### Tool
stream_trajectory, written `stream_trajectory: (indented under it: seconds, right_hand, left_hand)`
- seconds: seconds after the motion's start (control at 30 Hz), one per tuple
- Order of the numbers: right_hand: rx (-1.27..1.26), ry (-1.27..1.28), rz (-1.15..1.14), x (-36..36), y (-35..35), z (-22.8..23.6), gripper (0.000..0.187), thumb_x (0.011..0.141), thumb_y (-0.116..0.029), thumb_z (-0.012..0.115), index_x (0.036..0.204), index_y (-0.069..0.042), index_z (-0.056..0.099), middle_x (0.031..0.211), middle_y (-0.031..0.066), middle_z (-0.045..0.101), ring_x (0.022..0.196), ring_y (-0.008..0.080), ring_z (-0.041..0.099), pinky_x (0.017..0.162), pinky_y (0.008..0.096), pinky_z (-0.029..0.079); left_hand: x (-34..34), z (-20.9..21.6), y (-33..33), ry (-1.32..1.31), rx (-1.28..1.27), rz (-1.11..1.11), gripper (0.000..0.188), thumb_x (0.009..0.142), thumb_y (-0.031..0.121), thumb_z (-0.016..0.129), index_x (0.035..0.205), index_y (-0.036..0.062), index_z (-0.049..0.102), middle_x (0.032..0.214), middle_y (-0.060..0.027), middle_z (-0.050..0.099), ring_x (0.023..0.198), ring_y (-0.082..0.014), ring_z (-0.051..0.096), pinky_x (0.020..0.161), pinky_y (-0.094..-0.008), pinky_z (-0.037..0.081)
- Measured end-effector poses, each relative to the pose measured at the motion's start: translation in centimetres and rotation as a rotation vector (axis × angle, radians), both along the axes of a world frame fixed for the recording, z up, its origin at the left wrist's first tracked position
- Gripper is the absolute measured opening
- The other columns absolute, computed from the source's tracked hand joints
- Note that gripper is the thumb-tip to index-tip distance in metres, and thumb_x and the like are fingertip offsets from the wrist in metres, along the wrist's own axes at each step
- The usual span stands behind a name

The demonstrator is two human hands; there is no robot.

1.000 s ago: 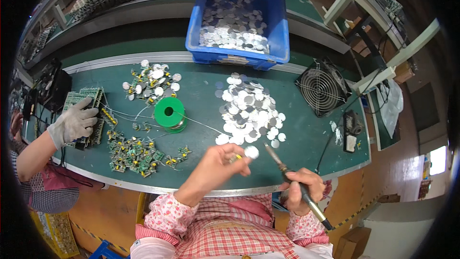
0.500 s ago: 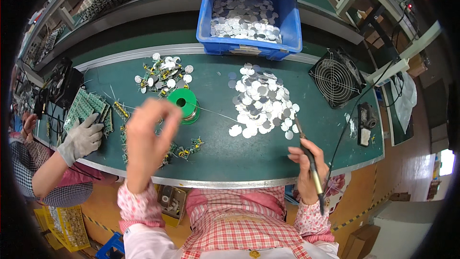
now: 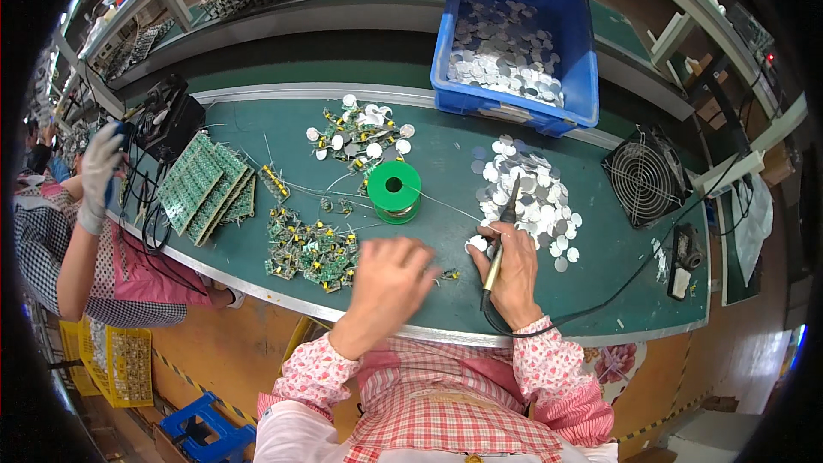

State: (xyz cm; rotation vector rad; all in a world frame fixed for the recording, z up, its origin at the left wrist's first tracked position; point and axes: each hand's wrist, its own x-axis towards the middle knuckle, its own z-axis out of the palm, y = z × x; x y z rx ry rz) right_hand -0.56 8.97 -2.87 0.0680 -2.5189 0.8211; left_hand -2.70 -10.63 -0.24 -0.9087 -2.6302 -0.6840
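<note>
My right hand point(image 3: 514, 279) is closed around a soldering iron point(image 3: 491, 272), its tip pointing away over a heap of silvery round discs point(image 3: 536, 193). At that hand's fingertips is one disc point(image 3: 474, 244); whether they pinch it is unclear. My left hand point(image 3: 393, 281) is smeared by motion, low over the table, with its finger positions unclear. A small circuit board with a yellow part point(image 3: 450, 274) lies by its fingertips. Left of it is a pile of similar small boards point(image 3: 309, 249). Beyond stands a green spool of solder wire point(image 3: 394, 189), its wire running toward my right hand.
Boards with discs point(image 3: 360, 133) lie behind the spool. Stacked green circuit panels point(image 3: 206, 184) sit at left, near a co-worker's gloved hand point(image 3: 101, 167). A blue bin of discs point(image 3: 514, 111) stands at the back. At right are a fan point(image 3: 647, 176) and an iron stand point(image 3: 683, 261).
My left hand has dropped from beside the spool toward the table front. My right hand has moved left with the soldering iron, its tip swinging over the discs. The co-worker's gloved hand has left the panels.
</note>
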Motion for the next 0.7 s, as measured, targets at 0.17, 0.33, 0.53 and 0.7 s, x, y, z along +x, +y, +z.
stream_trajectory:
  seconds: [0.17, 0.33, 0.53, 0.7]
  right_hand:
    - [0.028, -0.033, -0.030, 1.4, 0.8, 0.4, 0.028, 0.069, -0.005, 0.077, 0.092, -0.006, 0.060, 0.085, 0.0057, 0.064, 0.076, 0.0240, 0.057, 0.071, 0.0341, 0.043]
    - [0.067, 0.002, -0.044, 3.2, 1.8, 0.4, 0.027, 0.070, -0.004, 0.075, 0.092, -0.006, 0.060, 0.082, 0.0060, 0.064, 0.076, 0.0263, 0.058, 0.068, 0.0365, 0.043]
    - [0.119, 0.031, -0.023, 5.1, 2.9, 0.8, 0.029, 0.068, 0.002, 0.075, 0.093, -0.005, 0.062, 0.083, 0.0066, 0.067, 0.075, 0.0265, 0.060, 0.069, 0.0362, 0.045]
    - [0.132, -0.015, 0.026, 5.2, 2.7, 1.1, 0.029, 0.070, 0.005, 0.073, 0.095, -0.003, 0.060, 0.089, 0.0101, 0.067, 0.080, 0.0282, 0.062, 0.073, 0.0358, 0.048]
  left_hand:
    - [-3.6, 0.1, -5.5, 0.099, -0.035, 0.383, 0.020, 0.080, 0.020, 0.069, 0.094, 0.0063, 0.064, 0.098, -0.0082, 0.059, 0.088, -0.0284, 0.055, 0.081, -0.0388, 0.040]
    - [-2.8, 0.3, -7.8, -0.126, -0.006, 0.227, 0.020, 0.083, 0.021, 0.067, 0.095, 0.0054, 0.065, 0.102, -0.0087, 0.060, 0.089, -0.0298, 0.056, 0.080, -0.0368, 0.042]
    - [-4.9, 1.1, -7.7, -0.014, 0.070, 0.227, 0.015, 0.082, 0.019, 0.068, 0.093, 0.0086, 0.065, 0.097, -0.0067, 0.063, 0.088, -0.0267, 0.058, 0.079, -0.0360, 0.041]
    - [-11.2, 1.4, -6.4, -0.082, -0.095, 0.321, 0.017, 0.076, 0.021, 0.071, 0.088, 0.0094, 0.067, 0.090, -0.0069, 0.067, 0.087, -0.0254, 0.061, 0.079, -0.0348, 0.039]
